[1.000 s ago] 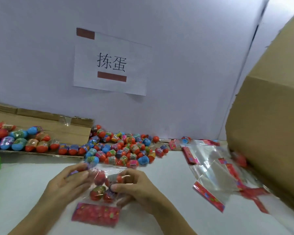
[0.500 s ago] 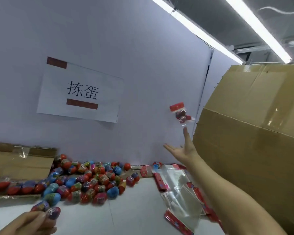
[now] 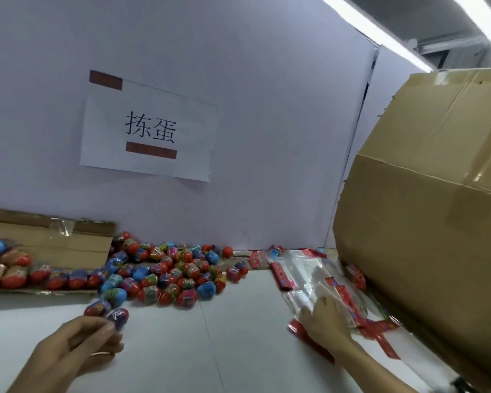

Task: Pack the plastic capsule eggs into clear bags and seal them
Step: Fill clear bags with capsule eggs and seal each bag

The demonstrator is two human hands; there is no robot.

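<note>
Left hand [image 3: 77,347] is holding two eggs [image 3: 109,313] at its fingers [image 3: 105,329], curled round them, just in front of the big egg pile [image 3: 167,273] on the tabletop [image 3: 210,350]. Right hand [image 3: 325,321] is resting on the stack of clear bags [image 3: 304,276] w/ red header strips, fingers curled onto the top bag; whether it's pinching one yet, can't tell. Bags are lying well right of the eggs, long axis running away from the person. Next move prob. needs a bag brought left to meet the eggs; right hand is the nearer one for that.
</note>
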